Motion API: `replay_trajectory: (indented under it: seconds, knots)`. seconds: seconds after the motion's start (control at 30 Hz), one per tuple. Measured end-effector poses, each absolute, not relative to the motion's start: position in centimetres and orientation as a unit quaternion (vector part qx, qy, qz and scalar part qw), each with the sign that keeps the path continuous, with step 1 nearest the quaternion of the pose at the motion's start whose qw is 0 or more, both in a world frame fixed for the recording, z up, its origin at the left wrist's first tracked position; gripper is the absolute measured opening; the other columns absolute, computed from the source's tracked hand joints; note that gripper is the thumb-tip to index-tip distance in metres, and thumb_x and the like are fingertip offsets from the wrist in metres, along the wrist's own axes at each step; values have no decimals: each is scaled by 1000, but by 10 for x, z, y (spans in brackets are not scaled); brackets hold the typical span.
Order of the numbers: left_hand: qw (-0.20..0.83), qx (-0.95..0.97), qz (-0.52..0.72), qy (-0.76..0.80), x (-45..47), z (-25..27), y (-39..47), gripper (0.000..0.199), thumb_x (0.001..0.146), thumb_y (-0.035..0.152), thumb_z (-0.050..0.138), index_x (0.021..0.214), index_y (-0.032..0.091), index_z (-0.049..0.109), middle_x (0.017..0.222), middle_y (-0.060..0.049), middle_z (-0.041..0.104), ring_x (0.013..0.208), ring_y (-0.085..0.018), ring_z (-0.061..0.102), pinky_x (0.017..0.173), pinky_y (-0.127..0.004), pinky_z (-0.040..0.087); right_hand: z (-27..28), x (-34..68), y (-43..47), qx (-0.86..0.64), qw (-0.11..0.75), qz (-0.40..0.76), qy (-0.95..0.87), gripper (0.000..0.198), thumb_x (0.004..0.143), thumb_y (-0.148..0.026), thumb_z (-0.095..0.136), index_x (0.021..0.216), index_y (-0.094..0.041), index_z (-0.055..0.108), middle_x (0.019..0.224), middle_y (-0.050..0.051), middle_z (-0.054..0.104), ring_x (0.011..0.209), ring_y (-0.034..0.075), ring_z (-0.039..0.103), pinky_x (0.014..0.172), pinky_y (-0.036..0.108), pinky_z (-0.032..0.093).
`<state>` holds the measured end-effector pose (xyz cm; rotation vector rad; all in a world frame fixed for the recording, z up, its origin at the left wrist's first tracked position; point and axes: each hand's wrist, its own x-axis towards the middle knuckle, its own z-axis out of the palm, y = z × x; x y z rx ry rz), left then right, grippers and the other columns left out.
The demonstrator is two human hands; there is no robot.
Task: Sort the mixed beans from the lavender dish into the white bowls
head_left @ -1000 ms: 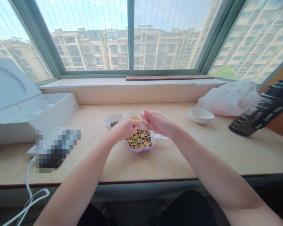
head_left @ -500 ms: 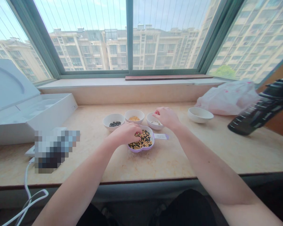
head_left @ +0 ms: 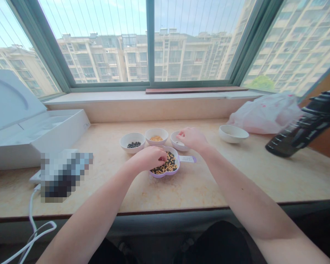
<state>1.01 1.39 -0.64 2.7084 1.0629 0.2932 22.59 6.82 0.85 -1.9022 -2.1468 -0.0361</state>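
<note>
The lobed dish (head_left: 165,176) sits on the near side of the little cluster on the table (head_left: 231,183), and the left hand (head_left: 150,157) is the nearer of the two to it, coming in from the left and bent over its far-left part. From that grip, the mixed beans (head_left: 171,163) I can see, dark and tan together, lie just to the right and on the near side, while whatever is beneath the palm is hidden from me. With its labelled handle (head_left: 187,159) counted in, the dish runs longest from left to right, the handle pointing right and passing on the near side of the right hand (head_left: 194,137). The left fingers are curled, their tips down at the beans; whether they have met, or pinch anything, I cannot tell. The right hand hangs farther off and to the right, its bent fingertips pointing left over the right bowl (head_left: 179,147) in the far row; I cannot tell from here whether those tips are together or hold something. That bowl stands just beyond the dish, toward the far right. Left of it comes the middle bowl (head_left: 157,131) with yellow grains (head_left: 156,138), then the left bowl (head_left: 125,146) with black beans (head_left: 134,145), clear of the left hand on its far side.
</note>
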Motion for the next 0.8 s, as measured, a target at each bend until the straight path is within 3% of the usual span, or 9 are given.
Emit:
replay_trajectory:
  seconds: [0.1,0.27,0.43,0.57,0.8]
  knots:
    - [120,916,120,363,10,-4,12,22,85,18,59,64,20,66,77,-2,69,70,-16,61,64,-29,41,8,224,67,-647,153,-20,-747,30,92,-36,56,94,-19,80,100,13,78,94,27,70,71,31,48]
    - [190,875,215,390,6,3,11,14,88,24,61,81,20,72,82,-2,71,72,-15,60,68,-28,43,9,219,65,-616,175,-1,-768,30,92,-37,56,92,-19,80,97,12,78,90,26,70,67,31,45]
    - [401,744,391,363,3,8,16,17,87,33,65,87,17,70,79,-1,66,69,-11,56,65,-24,42,7,208,58,-546,209,46,-810,29,93,-36,56,95,-20,80,93,8,78,82,21,69,67,29,43]
    - [563,584,493,315,1,16,16,20,81,36,69,86,17,65,64,4,52,56,-7,44,55,-21,34,8,199,48,-515,238,54,-822,27,94,-35,56,91,-21,79,85,5,77,75,18,66,64,28,39]
    - [678,445,521,265,-3,28,16,16,84,31,61,78,18,54,62,7,42,49,-6,37,51,-20,33,8,193,42,-488,262,82,-828,25,93,-34,58,86,-21,78,76,3,75,67,16,62,62,27,36]
